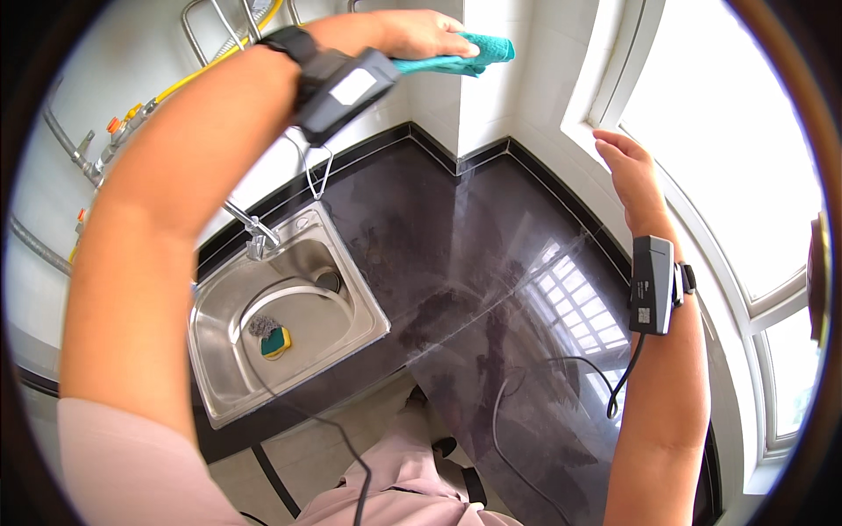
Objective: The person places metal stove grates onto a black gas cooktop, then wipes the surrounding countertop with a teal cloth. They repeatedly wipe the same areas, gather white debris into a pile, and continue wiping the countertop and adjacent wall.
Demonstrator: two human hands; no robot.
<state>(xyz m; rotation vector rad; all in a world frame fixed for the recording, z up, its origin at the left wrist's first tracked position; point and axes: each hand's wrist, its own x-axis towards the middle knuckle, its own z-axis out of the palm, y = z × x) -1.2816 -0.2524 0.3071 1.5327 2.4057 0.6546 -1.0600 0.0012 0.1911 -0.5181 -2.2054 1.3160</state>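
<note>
A folded teal cloth is gripped by my left hand, raised high at the top of the view against the white tiled wall corner. On the right, my right hand is lifted beside the window frame; it holds nothing, and its fingers lie close together, pointing up and left. Both wrists carry a strapped grey device. Below the hands lies a dark, glossy countertop with streaks and smears on its surface.
A stainless steel sink holds a green and yellow sponge, a steel wool scourer and a pale hose. A faucet stands behind it. Pipes with orange-handled valves run along the left wall. Black cables hang over the work area.
</note>
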